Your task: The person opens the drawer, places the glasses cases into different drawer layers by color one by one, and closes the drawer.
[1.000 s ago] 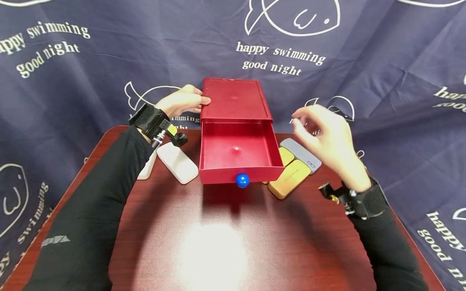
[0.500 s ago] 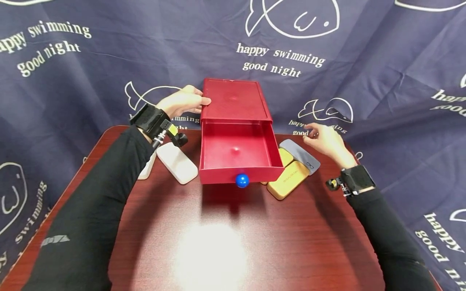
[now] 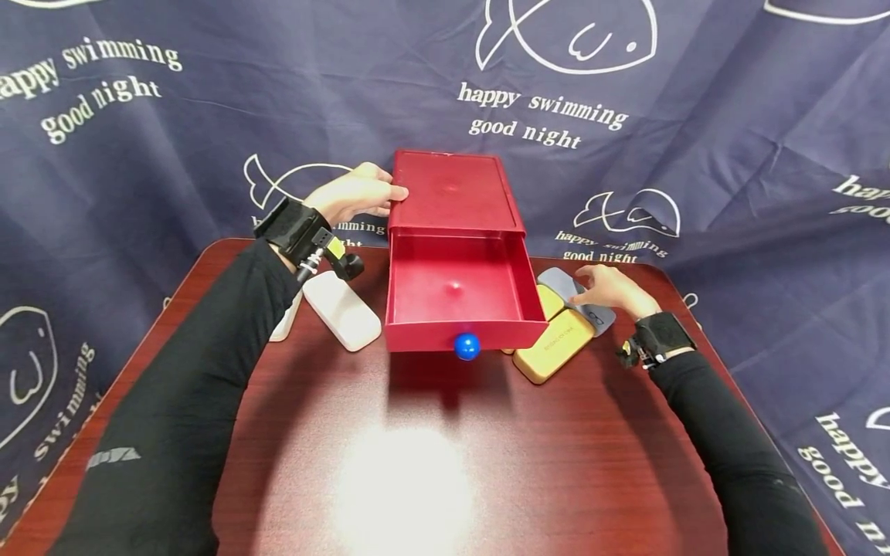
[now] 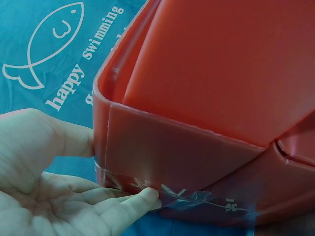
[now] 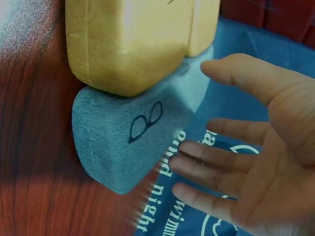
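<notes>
A red box [image 3: 452, 193] stands at the back of the table, its drawer [image 3: 459, 297] pulled out, nothing in it, with a blue knob [image 3: 466, 346] on the front. My left hand [image 3: 351, 197] rests against the box's left side [image 4: 162, 147], thumb and fingers touching the wall. My right hand [image 3: 605, 287] hovers open over a grey glasses case [image 3: 566, 284], fingers spread beside the grey glasses case [image 5: 130, 142]; contact is unclear. Two yellow cases [image 3: 556, 344] lie next to it, close to the drawer.
White cases [image 3: 341, 309] lie left of the drawer under my left forearm. The dark wooden table [image 3: 431, 463] has a bright glare spot in front. A navy printed cloth [image 3: 626, 116] hangs behind and around the table.
My right hand has come down from mid-air and moved left onto the grey case area. The left hand and the box have stayed put.
</notes>
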`<state>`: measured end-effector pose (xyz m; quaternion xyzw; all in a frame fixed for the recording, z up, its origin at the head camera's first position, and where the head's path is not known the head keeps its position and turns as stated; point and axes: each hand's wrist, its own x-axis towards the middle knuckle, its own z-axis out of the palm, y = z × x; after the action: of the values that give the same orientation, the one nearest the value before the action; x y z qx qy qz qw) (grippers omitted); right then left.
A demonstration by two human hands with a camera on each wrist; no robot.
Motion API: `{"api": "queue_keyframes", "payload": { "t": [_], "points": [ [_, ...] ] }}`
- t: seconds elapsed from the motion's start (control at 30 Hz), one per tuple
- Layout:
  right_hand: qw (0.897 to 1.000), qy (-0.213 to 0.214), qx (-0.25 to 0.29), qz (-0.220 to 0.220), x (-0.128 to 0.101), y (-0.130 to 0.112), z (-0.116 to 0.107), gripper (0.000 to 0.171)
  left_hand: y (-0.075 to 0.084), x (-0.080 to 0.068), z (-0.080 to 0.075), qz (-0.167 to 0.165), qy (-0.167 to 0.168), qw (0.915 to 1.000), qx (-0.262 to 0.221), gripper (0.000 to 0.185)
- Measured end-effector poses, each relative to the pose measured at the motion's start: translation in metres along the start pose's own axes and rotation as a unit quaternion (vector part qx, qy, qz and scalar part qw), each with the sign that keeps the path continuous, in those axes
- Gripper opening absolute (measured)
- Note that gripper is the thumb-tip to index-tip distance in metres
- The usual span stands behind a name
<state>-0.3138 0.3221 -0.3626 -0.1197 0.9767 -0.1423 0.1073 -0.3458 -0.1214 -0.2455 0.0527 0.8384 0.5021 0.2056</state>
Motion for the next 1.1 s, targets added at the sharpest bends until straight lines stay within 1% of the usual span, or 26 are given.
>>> {"api": "queue_keyframes", "payload": {
  "t": [0.1,0.37,0.6,0.7,0.83,0.93,1.1],
  "points": [
    [1.000,-0.006,-0.005,-0.002,0.002,0.001,0.003,0.067,0.000,-0.001,0.000,0.001,-0.001,1.0000,0.001,0.052],
    [1.000,-0.022,-0.013,0.009,0.005,0.005,0.008,0.068,-0.001,0.002,0.001,0.002,0.001,1.0000,-0.003,0.054],
    [1.000,-0.009,-0.008,0.003,0.010,0.008,0.012,0.068,-0.002,0.002,0.000,0.002,0.001,1.0000,-0.005,0.054],
    [1.000,-0.014,-0.008,0.007,0.011,0.009,0.012,0.070,-0.002,0.001,0.000,0.004,0.002,1.0000,-0.006,0.053],
    [0.999,-0.022,-0.017,0.023,0.012,0.009,0.012,0.073,-0.002,0.000,0.000,0.004,0.004,0.9999,-0.009,0.053],
    [0.999,-0.028,-0.028,0.034,0.013,0.009,0.014,0.075,-0.002,-0.001,0.000,0.003,0.005,0.9999,-0.010,0.053],
    [0.998,-0.036,-0.028,0.044,0.016,0.011,0.018,0.078,-0.001,-0.002,0.001,0.004,0.007,1.0000,-0.003,0.052]
  ]
}}
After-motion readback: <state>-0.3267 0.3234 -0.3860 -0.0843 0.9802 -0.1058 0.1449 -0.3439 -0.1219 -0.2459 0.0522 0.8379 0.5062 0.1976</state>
